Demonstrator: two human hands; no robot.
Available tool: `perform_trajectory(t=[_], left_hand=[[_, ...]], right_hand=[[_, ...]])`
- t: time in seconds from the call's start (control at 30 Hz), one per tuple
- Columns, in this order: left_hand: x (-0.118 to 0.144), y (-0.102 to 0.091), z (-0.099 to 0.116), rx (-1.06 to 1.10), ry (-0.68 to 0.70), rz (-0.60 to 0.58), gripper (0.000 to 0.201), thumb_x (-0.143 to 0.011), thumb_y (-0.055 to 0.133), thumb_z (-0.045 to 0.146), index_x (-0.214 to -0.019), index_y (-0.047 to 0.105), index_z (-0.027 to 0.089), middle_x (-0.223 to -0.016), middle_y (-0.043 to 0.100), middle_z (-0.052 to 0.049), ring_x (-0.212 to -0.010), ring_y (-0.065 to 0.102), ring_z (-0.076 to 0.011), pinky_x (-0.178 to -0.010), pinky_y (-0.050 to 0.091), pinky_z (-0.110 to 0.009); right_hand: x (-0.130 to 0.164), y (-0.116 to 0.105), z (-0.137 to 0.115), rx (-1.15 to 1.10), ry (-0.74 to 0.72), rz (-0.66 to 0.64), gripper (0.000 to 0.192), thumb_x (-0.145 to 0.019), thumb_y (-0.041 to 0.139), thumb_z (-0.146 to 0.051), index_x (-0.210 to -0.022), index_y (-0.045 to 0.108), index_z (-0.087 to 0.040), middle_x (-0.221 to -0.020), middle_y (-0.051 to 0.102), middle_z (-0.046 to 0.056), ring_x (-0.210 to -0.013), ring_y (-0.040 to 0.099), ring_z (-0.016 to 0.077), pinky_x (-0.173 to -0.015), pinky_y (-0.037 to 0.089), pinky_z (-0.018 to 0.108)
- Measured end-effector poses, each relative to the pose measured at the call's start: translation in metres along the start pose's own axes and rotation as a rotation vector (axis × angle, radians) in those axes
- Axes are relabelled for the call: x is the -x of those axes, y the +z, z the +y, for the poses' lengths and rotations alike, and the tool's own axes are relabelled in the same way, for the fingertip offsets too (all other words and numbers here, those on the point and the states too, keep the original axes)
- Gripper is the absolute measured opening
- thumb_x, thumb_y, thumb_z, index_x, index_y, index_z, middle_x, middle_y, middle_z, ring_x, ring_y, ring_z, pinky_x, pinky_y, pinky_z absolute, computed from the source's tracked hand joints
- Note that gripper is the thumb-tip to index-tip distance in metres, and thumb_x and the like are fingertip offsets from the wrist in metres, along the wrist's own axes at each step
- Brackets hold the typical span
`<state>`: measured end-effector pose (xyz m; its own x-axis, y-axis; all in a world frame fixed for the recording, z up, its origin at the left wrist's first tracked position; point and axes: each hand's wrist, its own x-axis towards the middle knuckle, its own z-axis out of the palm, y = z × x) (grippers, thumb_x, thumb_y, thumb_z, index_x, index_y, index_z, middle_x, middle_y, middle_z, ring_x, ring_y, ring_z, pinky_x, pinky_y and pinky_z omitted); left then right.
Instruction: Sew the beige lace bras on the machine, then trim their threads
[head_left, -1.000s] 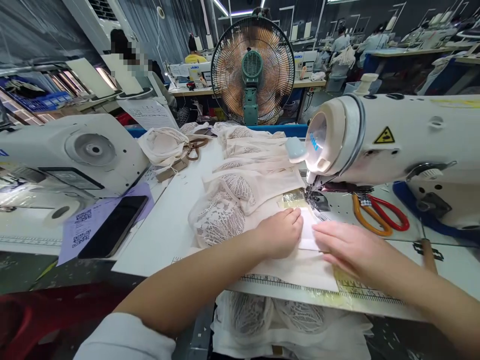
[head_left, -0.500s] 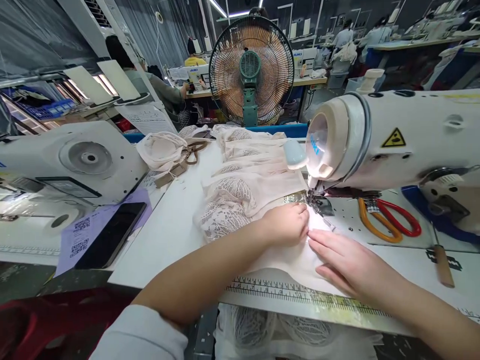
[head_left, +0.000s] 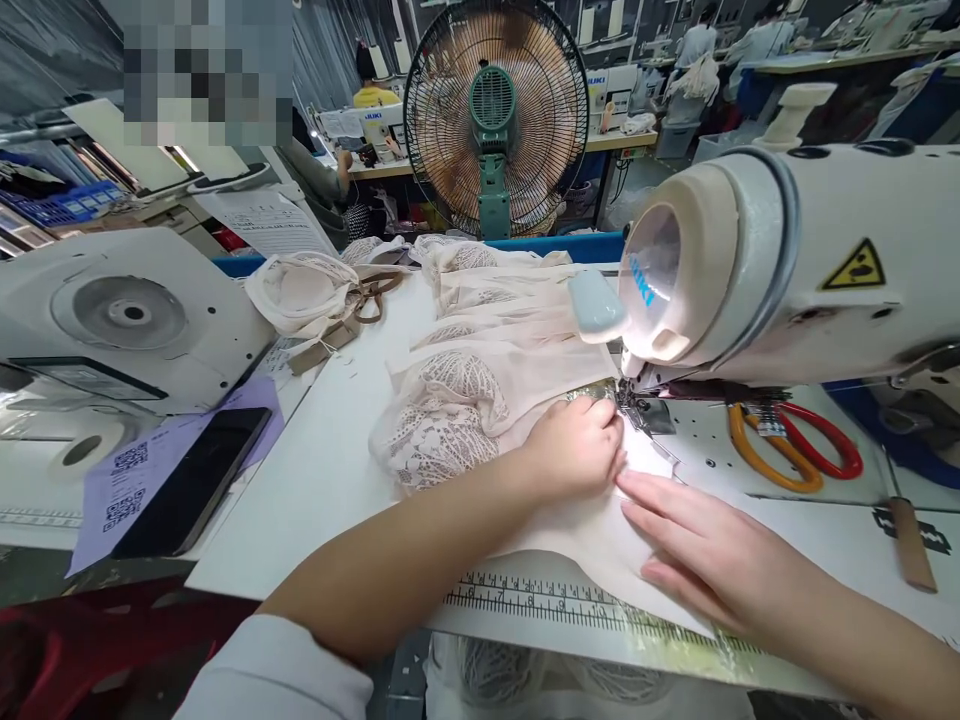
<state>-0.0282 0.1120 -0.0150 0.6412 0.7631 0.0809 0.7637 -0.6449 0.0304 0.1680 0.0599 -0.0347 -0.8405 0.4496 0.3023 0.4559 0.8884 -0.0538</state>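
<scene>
Here, hands [head_left: 576, 448] [head_left: 701, 545] palm-down on fabric [head_left: 581, 540]

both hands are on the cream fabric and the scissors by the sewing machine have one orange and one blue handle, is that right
Not quite: the head view shows the scissors with one orange and one red handle, not blue.

The wearer's two hands [head_left: 577, 448] [head_left: 709, 548], one fan [head_left: 493, 97] (and one phone [head_left: 196, 485]).
</scene>
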Motion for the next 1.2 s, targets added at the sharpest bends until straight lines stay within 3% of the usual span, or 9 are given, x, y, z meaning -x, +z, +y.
perform_trajectory(t=[0.3,0.47,0.57,0.67,0.73,0.83,0.9,1.03,1.2], left_hand=[[0.0,0.003,-0.004,-0.025,0.038,0.007,0.03,-0.089,0.042,0.026,-0.105,0.058,0.007,-0.106,0.059,-0.013,-0.095,0.053,-0.0222,-0.076,0.044,-0.033],[0.017,-0.006,0.013,-0.089,0.167,0.078,0.021,-0.085,0.043,0.011,-0.081,0.064,0.011,-0.088,0.062,-0.012,-0.086,0.055,-0.0227,-0.071,0.042,-0.035],[0.027,-0.012,0.028,-0.035,0.111,0.053,0.018,-0.079,0.046,0.008,-0.075,0.062,0.012,-0.073,0.059,-0.009,-0.073,0.055,-0.0207,-0.059,0.039,-0.032],[0.031,-0.016,0.041,0.082,-0.009,-0.073,0.014,-0.077,0.05,0.012,-0.081,0.063,0.011,-0.077,0.057,-0.009,-0.066,0.055,-0.019,-0.048,0.036,-0.029],[0.031,-0.016,0.047,0.154,-0.071,-0.126,0.014,-0.077,0.052,0.015,-0.083,0.064,0.011,-0.081,0.056,-0.009,-0.064,0.055,-0.019,-0.043,0.033,-0.028],[0.03,-0.016,0.051,0.188,-0.106,-0.131,0.014,-0.078,0.053,0.018,-0.083,0.065,0.012,-0.079,0.055,-0.01,-0.061,0.055,-0.019,-0.041,0.032,-0.028],[0.031,-0.016,0.052,0.178,-0.095,-0.127,0.016,-0.08,0.05,0.016,-0.083,0.065,0.012,-0.078,0.055,-0.01,-0.059,0.054,-0.0181,-0.041,0.032,-0.028],[0.035,-0.014,0.046,0.111,-0.01,-0.034,0.023,-0.083,0.041,0.013,-0.081,0.064,0.012,-0.075,0.056,-0.011,-0.058,0.052,-0.0185,-0.041,0.027,-0.028],[0.043,-0.005,0.04,-0.024,0.073,0.058,0.027,-0.083,0.036,0.01,-0.089,0.063,0.011,-0.091,0.061,-0.016,-0.055,0.048,-0.0164,-0.04,0.021,-0.027]], right_hand=[[0.003,0.008,0.006,-0.076,0.01,0.008,0.04,-0.088,0.049,-0.026,-0.124,0.05,-0.01,-0.136,0.048,0.017,-0.127,0.042,0.0287,-0.098,0.046,0.044],[-0.003,0.004,0.006,-0.155,0.015,0.033,0.038,-0.088,0.048,-0.025,-0.124,0.049,-0.012,-0.129,0.054,0.018,-0.124,0.045,0.0282,-0.098,0.046,0.045],[-0.007,-0.004,0.003,-0.231,0.0,-0.038,0.03,-0.088,0.048,-0.024,-0.115,0.056,-0.016,-0.122,0.057,0.016,-0.119,0.049,0.0283,-0.094,0.048,0.045],[-0.008,-0.014,-0.003,-0.256,-0.051,-0.115,0.021,-0.087,0.049,-0.022,-0.104,0.061,-0.019,-0.108,0.064,0.012,-0.105,0.057,0.027,-0.085,0.051,0.043],[-0.007,-0.022,-0.008,-0.297,-0.134,-0.212,0.023,-0.087,0.049,-0.021,-0.106,0.061,-0.019,-0.105,0.064,0.012,-0.099,0.06,0.0246,-0.08,0.054,0.037],[-0.006,-0.033,-0.012,-0.42,-0.324,-0.377,0.032,-0.085,0.053,-0.027,-0.117,0.058,-0.022,-0.113,0.063,0.01,-0.105,0.06,0.0233,-0.084,0.055,0.03],[-0.006,-0.038,-0.012,-0.484,-0.385,-0.389,0.037,-0.084,0.055,-0.031,-0.121,0.055,-0.024,-0.116,0.064,0.007,-0.108,0.059,0.0221,-0.088,0.054,0.027],[-0.002,-0.036,-0.002,-0.4,-0.243,-0.177,0.029,-0.087,0.05,-0.022,-0.115,0.056,-0.021,-0.105,0.069,0.006,-0.095,0.065,0.0178,-0.079,0.056,0.022],[0.01,-0.021,0.023,-0.078,0.055,-0.042,0.022,-0.089,0.048,-0.024,-0.107,0.059,-0.019,-0.111,0.067,0.01,-0.091,0.067,0.0234,-0.067,0.058,0.033]])
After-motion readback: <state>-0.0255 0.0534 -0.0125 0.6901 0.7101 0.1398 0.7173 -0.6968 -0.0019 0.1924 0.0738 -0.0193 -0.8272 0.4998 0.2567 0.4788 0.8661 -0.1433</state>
